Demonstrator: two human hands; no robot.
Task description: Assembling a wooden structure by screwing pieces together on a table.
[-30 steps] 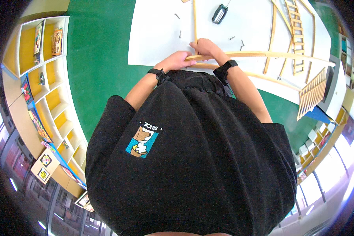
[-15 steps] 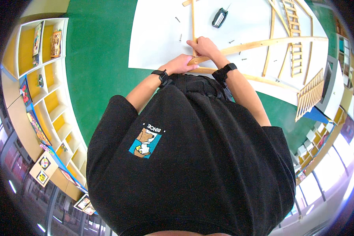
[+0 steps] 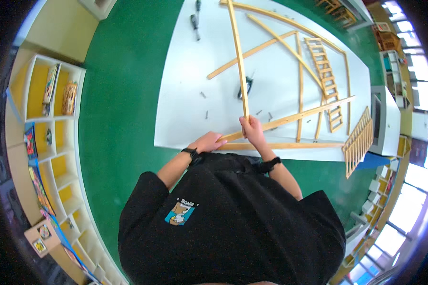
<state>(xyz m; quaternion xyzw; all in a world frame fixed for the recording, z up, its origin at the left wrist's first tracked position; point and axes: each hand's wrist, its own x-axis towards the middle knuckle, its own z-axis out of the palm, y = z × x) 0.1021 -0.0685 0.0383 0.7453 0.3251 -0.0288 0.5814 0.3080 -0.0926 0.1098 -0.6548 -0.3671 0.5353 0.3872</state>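
Observation:
At the near edge of the white table, my left hand [image 3: 208, 142] is closed on the end of a long wooden beam [image 3: 297, 116] that slants off to the far right. My right hand [image 3: 253, 132] wraps round the near end of a thin wooden strip [image 3: 237, 47], which runs away toward the far side. The strip crosses the beam near its left end; my fingers hide how they meet. Partly under the strip lies a dark folding tool [image 3: 246, 88]. Another wooden bar [image 3: 285, 146] lies along the near edge, just below the beam.
Several loose screws [image 3: 206, 114] are scattered on the white tabletop [image 3: 180, 102]. Two screwdrivers [image 3: 194, 26] lie at the far left. A small wooden ladder [image 3: 324, 71] and more bars rest to the right, with a slatted wooden panel [image 3: 357, 142] at the right edge. White shelves [image 3: 57, 118] stand left.
The view has tilted up, showing more of the table. My right hand has taken a fuller grip on the strip, which has shifted right, over the dark tool. My left hand stays at the beam's end.

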